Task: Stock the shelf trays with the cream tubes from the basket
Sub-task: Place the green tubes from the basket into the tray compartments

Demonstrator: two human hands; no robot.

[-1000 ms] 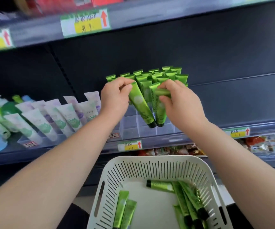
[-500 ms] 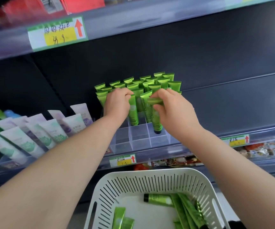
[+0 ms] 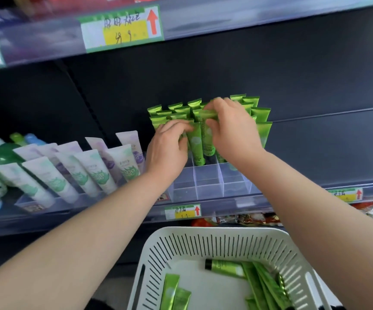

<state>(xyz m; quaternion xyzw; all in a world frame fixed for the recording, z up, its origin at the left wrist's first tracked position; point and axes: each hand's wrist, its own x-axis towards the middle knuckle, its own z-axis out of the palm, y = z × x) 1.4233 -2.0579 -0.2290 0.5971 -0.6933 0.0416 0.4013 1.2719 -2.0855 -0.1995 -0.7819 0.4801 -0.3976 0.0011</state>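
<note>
Cream tube [image 3: 208, 139], upright and cap-down, is pinched at its crimp by the right hand [image 3: 232, 130] above the shelf tray [image 3: 209, 183]; the left hand [image 3: 167, 148] grips the neighbouring tube [image 3: 196, 145] just beside.

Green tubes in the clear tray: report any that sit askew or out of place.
Nothing stands out. The green tubes stand upright in rows in the clear tray; the front two are held, one by the left hand, one by the right hand.

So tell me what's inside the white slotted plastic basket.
Loose green cream tubes lie in the white basket: two at left, a pile at right. Its near end is off frame.
</note>
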